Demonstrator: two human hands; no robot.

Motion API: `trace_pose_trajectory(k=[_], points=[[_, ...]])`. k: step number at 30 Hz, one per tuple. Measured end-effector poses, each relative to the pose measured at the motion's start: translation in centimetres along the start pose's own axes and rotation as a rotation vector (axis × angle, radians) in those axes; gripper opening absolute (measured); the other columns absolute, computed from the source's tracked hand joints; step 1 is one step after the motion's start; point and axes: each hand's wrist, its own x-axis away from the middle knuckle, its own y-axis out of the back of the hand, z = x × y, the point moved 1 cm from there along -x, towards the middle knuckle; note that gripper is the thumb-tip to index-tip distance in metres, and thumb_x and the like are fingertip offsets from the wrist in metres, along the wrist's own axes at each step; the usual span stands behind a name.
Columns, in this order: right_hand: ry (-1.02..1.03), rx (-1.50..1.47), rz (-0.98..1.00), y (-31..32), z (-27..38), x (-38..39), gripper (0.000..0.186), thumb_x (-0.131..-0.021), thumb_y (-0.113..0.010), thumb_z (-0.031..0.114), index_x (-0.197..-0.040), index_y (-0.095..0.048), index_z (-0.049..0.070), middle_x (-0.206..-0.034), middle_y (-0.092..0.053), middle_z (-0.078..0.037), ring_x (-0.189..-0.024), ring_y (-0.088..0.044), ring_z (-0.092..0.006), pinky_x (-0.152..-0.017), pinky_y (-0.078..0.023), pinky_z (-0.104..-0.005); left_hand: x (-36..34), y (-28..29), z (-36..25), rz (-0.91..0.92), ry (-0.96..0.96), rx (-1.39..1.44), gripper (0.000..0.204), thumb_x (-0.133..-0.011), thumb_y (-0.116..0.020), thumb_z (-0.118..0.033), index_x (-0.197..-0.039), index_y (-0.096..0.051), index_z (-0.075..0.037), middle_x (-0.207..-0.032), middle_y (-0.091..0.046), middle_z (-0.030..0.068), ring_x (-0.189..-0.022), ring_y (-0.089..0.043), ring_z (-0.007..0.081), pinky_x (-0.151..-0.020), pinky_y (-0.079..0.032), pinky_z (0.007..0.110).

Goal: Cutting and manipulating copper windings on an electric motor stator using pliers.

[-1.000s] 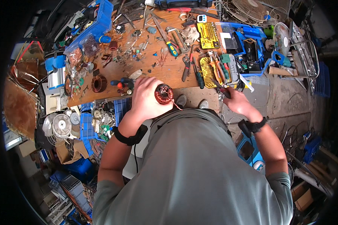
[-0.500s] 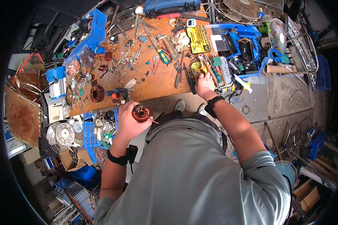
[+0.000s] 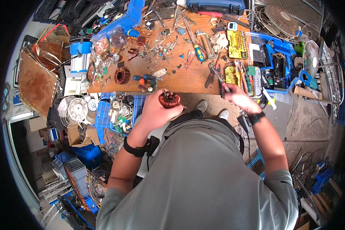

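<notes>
My left hand (image 3: 157,109) is closed around a ring-shaped coil of copper wire (image 3: 170,101), just off the near edge of the wooden table (image 3: 172,84). A few loose wire ends stick out of the coil. My right hand (image 3: 239,99) grips a screwdriver (image 3: 226,88) by its handle, its thin shaft slanting up and left over the table's edge. Beside that shaft lie dark-handled pliers (image 3: 209,78) and a yellow perforated holder (image 3: 230,74). A second copper-wound ring (image 3: 122,76) rests on the table, left of several short screwdrivers (image 3: 145,81).
A hand saw (image 3: 195,44) and a yellow bit set (image 3: 237,44) lie farther back. Blue bins with parts (image 3: 280,57) stand at the right. Fans (image 3: 77,110) and a blue crate of scrap (image 3: 103,115) are at the lower left.
My right hand has drawn back from the tools at the table's right front, now with a screwdriver in it. My left hand still holds the coil. The whole view has shifted.
</notes>
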Motion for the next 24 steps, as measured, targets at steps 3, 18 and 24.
trace_pose_trajectory(k=[3, 18, 24], points=[[0.319, 0.441, -0.082, -1.2, 0.1, 3.2, 0.038, -0.077, -0.057, 0.004, -0.112, -0.07, 0.009, -0.085, -0.064, -0.007, -0.076, -0.063, -0.0215, -0.067, -0.05, -0.0333, -1.3, -0.3, -0.7, 0.057, -0.04, 0.055, 0.032, -0.072, -0.083, -0.023, -0.086, -0.065, -0.001, -0.079, -0.072, 0.0061, -0.074, -0.068, 0.0159, -0.072, -0.052, 0.03], [0.507, 0.816, -0.624, -5.5, 5.6, 10.5, 0.05, -0.079, -0.056, -0.005, -0.129, -0.053, -0.004, -0.111, -0.062, -0.023, -0.098, -0.064, -0.0387, -0.083, -0.054, -0.0447, -4.1, -4.1, -3.2, 0.321, 0.116, 0.249, 0.026, -0.075, -0.082, -0.008, -0.092, -0.063, -0.004, -0.084, -0.063, -0.0024, -0.076, -0.059, 0.0066, -0.069, -0.048, 0.025], [0.525, 0.993, -0.675, -7.1, 6.6, 10.1, 0.051, -0.08, -0.061, -0.002, -0.13, -0.05, -0.004, -0.124, -0.056, -0.025, -0.11, -0.058, -0.0423, -0.096, -0.047, -0.0488, -4.0, -5.1, -4.5, 0.309, 0.022, 0.194, 0.023, -0.076, -0.079, -0.014, -0.085, -0.061, -0.003, -0.069, -0.064, 0.0003, -0.061, -0.061, 0.0075, -0.057, -0.048, 0.026]])
